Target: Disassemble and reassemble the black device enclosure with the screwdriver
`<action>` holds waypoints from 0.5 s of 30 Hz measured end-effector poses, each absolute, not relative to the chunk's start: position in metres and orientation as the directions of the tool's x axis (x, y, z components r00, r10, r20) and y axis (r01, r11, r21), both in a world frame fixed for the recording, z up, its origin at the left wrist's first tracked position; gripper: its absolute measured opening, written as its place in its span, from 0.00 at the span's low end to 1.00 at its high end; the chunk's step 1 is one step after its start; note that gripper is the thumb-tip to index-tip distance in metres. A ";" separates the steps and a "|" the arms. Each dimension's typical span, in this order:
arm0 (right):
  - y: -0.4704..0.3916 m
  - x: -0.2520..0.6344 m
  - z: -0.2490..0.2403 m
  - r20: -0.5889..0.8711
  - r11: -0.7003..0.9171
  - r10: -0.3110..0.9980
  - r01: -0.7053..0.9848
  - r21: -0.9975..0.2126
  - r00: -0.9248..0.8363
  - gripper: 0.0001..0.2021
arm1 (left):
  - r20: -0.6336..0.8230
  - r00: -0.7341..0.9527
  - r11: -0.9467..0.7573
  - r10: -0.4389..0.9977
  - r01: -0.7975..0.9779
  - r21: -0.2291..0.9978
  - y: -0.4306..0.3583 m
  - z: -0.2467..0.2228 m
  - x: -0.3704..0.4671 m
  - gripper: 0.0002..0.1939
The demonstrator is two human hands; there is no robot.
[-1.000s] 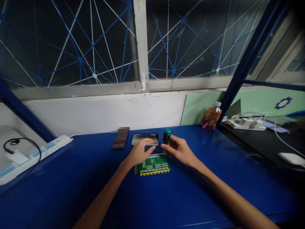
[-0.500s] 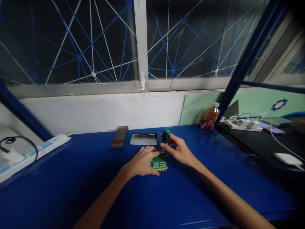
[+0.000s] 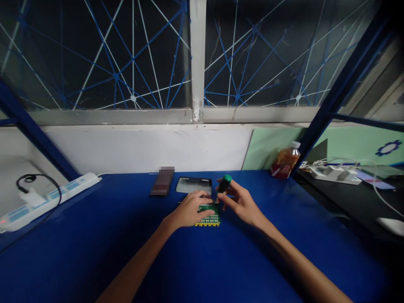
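Observation:
A green circuit board [image 3: 216, 218] with a yellow lower edge lies on the blue table. Across its left part rests my left hand [image 3: 188, 210], palm down, fingers and thumb spread over the board. My right hand [image 3: 242, 204] grips a screwdriver [image 3: 225, 184] with a green-and-black handle, held nearly upright and tilted a little right. Its lower end is by the board's upper right corner; whether the tip touches is hard to see. Just behind the board sits a shallow dark-rimmed tray-like cover [image 3: 193, 185], its near edge partly hidden by my left hand.
A dark, pixelated flat object [image 3: 162, 182] lies left of the cover. White power strips stand at the left [image 3: 53, 202] and on the black side table [image 3: 336, 174]. A drink bottle [image 3: 286, 160] is by the blue frame post [image 3: 318, 113] at back right.
The view has shifted slightly, so the scene appears farther right. The screwdriver handle leans more to the right. My left thumb has moved from the board's near edge up onto it.

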State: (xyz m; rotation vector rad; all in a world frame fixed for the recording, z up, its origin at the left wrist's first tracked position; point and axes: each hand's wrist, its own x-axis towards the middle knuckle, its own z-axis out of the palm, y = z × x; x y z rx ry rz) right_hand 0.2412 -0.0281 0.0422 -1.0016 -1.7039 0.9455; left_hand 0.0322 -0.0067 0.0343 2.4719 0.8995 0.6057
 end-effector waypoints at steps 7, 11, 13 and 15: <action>-0.026 0.240 0.041 0.317 0.367 0.911 0.172 -0.914 -0.262 0.12 | 0.407 0.607 -0.685 0.682 0.337 0.646 -0.002 0.027 0.044 0.09; -0.029 0.236 0.045 0.331 0.379 0.896 0.123 -0.917 -0.294 0.15 | 0.436 0.555 -0.667 0.708 0.324 0.671 -0.002 0.023 0.048 0.08; -0.030 0.234 0.048 0.331 0.381 0.891 0.115 -0.918 -0.312 0.16 | 0.441 0.530 -0.656 0.724 0.333 0.677 -0.002 0.022 0.049 0.07; -0.031 0.232 0.049 0.330 0.383 0.887 0.116 -0.916 -0.323 0.15 | 0.446 0.519 -0.655 0.729 0.341 0.675 -0.002 0.021 0.049 0.07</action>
